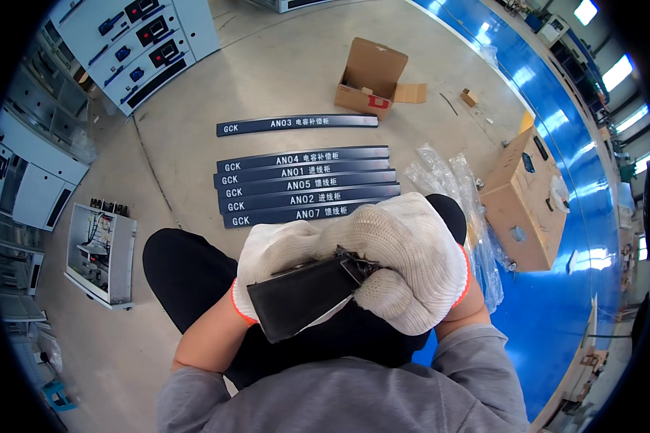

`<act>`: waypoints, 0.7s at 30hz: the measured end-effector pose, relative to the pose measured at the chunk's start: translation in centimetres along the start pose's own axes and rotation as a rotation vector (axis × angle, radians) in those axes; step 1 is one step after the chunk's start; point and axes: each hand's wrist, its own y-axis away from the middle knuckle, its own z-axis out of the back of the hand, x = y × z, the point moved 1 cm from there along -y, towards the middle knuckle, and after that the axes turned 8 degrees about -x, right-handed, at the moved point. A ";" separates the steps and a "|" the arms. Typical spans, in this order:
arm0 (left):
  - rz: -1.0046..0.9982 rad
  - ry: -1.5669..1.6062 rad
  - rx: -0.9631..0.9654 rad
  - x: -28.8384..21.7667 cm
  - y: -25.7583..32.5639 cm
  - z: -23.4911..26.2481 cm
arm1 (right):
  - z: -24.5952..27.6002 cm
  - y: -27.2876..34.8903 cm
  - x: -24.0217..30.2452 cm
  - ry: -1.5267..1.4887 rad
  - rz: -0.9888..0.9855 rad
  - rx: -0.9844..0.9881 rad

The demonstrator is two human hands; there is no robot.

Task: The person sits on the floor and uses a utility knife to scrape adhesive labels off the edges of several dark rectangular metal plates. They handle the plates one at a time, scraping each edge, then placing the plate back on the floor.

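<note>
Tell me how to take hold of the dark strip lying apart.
Take the strip mid-length, probably across its long edges, since it is slim. Come from the near side: bare floor lies there, while the cardboard box crowds its far edge at right.

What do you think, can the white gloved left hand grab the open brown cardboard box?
Probably not: the left hand holds a flat black piece, and the box stands beyond the long dark blue strips.
</note>
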 end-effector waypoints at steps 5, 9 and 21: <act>-0.115 -0.077 0.078 0.0 -0.4 0.5 | 0.1 0.1 -0.3 -0.020 0.010 0.017; -0.113 -0.043 0.111 0.2 -0.5 0.4 | 0.1 0.5 -0.8 -0.084 -0.016 0.039; -0.101 0.319 -0.076 4.1 0.2 1.7 | -0.1 1.1 -1.2 -0.425 -0.474 -0.122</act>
